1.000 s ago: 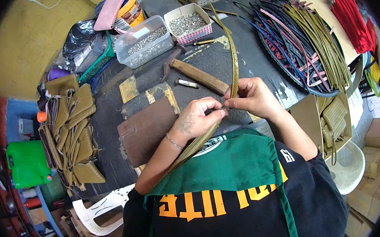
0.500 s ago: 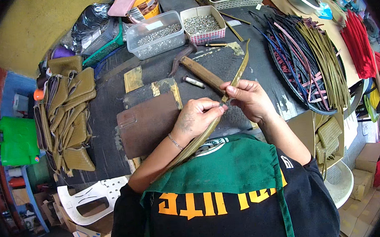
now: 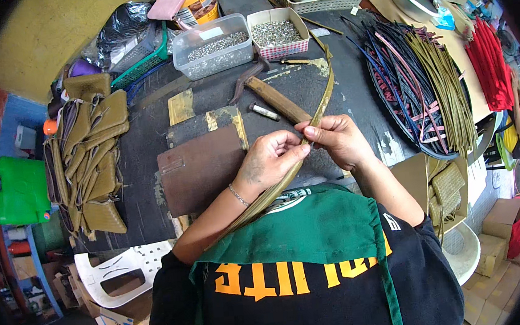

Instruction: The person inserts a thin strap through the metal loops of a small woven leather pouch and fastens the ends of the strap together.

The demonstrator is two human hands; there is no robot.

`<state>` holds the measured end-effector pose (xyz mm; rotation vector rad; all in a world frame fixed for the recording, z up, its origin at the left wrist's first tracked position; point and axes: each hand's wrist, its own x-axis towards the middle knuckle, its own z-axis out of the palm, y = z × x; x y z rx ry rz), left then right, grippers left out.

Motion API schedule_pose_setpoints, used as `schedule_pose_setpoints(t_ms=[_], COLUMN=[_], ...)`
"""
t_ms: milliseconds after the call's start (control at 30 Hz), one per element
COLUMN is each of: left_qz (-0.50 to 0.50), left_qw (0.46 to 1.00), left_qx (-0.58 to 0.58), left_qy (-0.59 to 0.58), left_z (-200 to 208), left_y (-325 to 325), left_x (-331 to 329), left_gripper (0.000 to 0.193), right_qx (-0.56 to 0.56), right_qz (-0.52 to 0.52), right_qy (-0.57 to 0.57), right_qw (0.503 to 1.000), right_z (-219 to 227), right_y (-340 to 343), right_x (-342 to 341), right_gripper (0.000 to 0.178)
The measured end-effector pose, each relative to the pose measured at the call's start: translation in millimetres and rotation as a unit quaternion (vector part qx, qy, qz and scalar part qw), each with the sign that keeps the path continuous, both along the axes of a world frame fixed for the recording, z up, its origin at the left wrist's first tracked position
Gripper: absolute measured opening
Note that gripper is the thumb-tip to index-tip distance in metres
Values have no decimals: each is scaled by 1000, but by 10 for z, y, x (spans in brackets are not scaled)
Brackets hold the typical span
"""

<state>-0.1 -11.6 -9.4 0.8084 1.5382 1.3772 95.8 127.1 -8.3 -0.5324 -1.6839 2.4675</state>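
An olive leather strap [image 3: 326,98] runs between my two hands, its free end curving up and away over the table. Its other part [image 3: 263,200] passes under my left wrist and lies against the green apron. My left hand [image 3: 272,158] pinches the strap between thumb and fingers. Close beside it, my right hand [image 3: 340,140] is closed on the same strap, thumb on top. Any small part between the fingertips is hidden. Just beyond the hands lies a hammer with a wooden handle [image 3: 276,99]. Left of them rests a flat brown leather piece [image 3: 202,169].
Olive woven pouches [image 3: 96,161] are heaped at the left. Behind stand a clear tub [image 3: 213,48] and a checked box [image 3: 278,34] of small metal pieces. A round tray [image 3: 385,108] of straps sits right. A small white tube [image 3: 265,112] lies near the hammer.
The strap's free end has swung a little left and stands more upright. My right hand has shifted slightly left and down, and both hands still hold the strap.
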Motion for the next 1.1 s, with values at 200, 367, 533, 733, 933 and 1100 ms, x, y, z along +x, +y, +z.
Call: schedule_pose_setpoints(t_ms=[200, 367, 533, 733, 933, 1100], left_qz=[30, 37, 36, -3, -1, -5], left_qw=[996, 998, 997, 996, 994, 994], left_qx=[34, 41, 52, 40, 48, 61], left_qy=[74, -27, -35, -84, -99, -89], left_z=[-121, -60, -55, -57, -38, -93], left_y=[-41, -71, -39, 15, -40, -87], left_x=[87, 82, 55, -30, -107, -22], left_gripper=[8, 12, 12, 10, 11, 11], right_qx=[107, 87, 550, 726, 711, 683], right_qz=[8, -148, -311, 34, 184, 123], right_qy=[24, -38, -16, -94, -186, -192], right_qw=[994, 984, 775, 681, 652, 694], right_z=[13, -141, -177, -176, -611, -603], right_y=[-49, 513, 1488, 1533, 1669, 1545], right_x=[62, -134, -866, -2025, -2392, -2278], right_gripper=[20, 20, 22, 23, 27, 21])
